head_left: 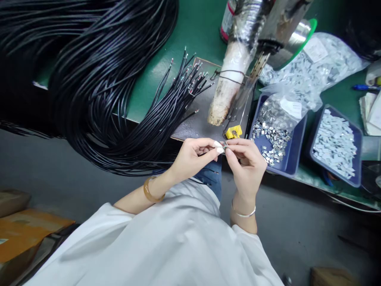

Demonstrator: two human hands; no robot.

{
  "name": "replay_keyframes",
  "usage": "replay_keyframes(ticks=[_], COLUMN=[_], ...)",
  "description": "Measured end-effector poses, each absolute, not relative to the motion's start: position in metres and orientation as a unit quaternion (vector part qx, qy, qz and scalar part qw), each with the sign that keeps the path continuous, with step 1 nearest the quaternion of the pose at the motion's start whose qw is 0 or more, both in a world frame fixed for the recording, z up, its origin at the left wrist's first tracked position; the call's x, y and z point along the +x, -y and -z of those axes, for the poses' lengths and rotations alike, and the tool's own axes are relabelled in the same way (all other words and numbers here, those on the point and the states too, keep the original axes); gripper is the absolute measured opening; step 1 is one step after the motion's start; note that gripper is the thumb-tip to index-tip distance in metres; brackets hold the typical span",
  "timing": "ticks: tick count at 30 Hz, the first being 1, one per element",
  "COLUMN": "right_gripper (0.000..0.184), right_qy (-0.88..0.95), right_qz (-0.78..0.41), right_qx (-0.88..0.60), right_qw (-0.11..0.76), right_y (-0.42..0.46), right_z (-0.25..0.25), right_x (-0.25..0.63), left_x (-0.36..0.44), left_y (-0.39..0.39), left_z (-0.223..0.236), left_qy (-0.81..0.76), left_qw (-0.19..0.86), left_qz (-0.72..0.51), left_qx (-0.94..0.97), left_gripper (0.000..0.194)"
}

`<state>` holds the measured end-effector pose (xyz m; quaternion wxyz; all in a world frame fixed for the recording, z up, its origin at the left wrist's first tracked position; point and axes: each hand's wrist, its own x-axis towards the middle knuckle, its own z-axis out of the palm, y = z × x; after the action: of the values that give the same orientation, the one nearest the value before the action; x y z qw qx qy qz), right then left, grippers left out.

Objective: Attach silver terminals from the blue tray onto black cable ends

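My left hand (196, 155), with white covers on its thumb and fingertip, is closed in a pinch. My right hand (245, 161) pinches from the other side, and the fingertips of both nearly meet. A tiny metal piece (224, 145) with wire-like bits shows between them; its exact kind is too small to make out. Just beyond the fingertips sits a yellow block (233, 132) under a soldering iron (258, 67). A bundle of black cables (166, 119) with stripped ends lies to the left of my hands.
A blue tray (290, 159) holds small metal connector shells (275, 145). Another tray (312, 153) holds pale flat pieces (335, 143). Plastic bags (324, 67) and a solder spool (297, 43) stand behind. A white, wrapped tube (229, 79) hangs over the green table (196, 28).
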<state>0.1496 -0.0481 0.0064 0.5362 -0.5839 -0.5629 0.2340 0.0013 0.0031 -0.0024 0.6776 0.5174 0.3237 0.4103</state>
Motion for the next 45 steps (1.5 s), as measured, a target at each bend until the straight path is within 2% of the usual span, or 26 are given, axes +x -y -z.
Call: replay_keyframes(ticks=[6,14,16,18,20,22,24,26,29,32,37,40,45], right_gripper=[0.010,0.012,0.012,0.013,0.015,0.014,0.011,0.009,0.008,0.012,0.022,0.023,0.022], right_qy=[0.571,0.562,0.567,0.585,0.607,0.611,0.593,0.573,0.584,0.595,0.596,0.642,0.641], right_qz=[-0.222,-0.283,-0.273,-0.229,-0.170,-0.157,-0.203,-0.230,-0.157,-0.080,-0.002,0.045,0.047], right_qx=[-0.586,-0.562,-0.567,-0.585,-0.604,-0.608,-0.594,-0.585,-0.597,-0.604,-0.564,-0.538,-0.546], right_qw=[0.530,0.537,0.531,0.513,0.488,0.483,0.503,0.526,0.527,0.524,0.572,0.544,0.537], right_y=[0.050,0.051,0.052,0.053,0.054,0.055,0.055,0.055,0.053,0.051,0.050,0.052,0.050], right_z=[-0.007,-0.004,-0.006,-0.009,-0.012,-0.013,-0.013,-0.011,-0.007,-0.004,-0.005,-0.005,-0.003], right_x=[0.154,0.159,0.158,0.157,0.155,0.154,0.152,0.149,0.143,0.139,0.139,0.138,0.138], left_x=[-0.001,-0.005,-0.005,-0.006,-0.007,-0.007,-0.008,-0.008,-0.007,-0.007,-0.003,0.001,0.007], left_y=[-0.004,-0.004,-0.005,-0.006,-0.007,-0.006,-0.004,-0.001,0.001,-0.003,-0.015,-0.018,-0.018], left_z=[-0.002,-0.001,0.002,0.005,0.009,0.010,0.009,0.006,0.001,-0.003,-0.006,-0.007,-0.008], left_qy=[-0.321,-0.309,-0.296,-0.278,-0.266,-0.266,-0.266,-0.274,-0.300,-0.304,-0.329,-0.326,-0.321], left_qw=[0.635,0.603,0.550,0.444,0.328,0.266,0.291,0.402,0.623,0.733,0.743,0.737,0.707], left_qz=[-0.375,-0.350,-0.374,-0.405,-0.417,-0.411,-0.410,-0.399,-0.367,-0.360,-0.386,-0.405,-0.443], left_qx=[0.594,0.647,0.685,0.749,0.805,0.831,0.823,0.777,0.622,0.490,0.437,0.431,0.448], left_gripper=[0.023,0.028,0.023,0.019,0.020,0.023,0.024,0.023,0.024,0.021,0.012,0.004,0.008])
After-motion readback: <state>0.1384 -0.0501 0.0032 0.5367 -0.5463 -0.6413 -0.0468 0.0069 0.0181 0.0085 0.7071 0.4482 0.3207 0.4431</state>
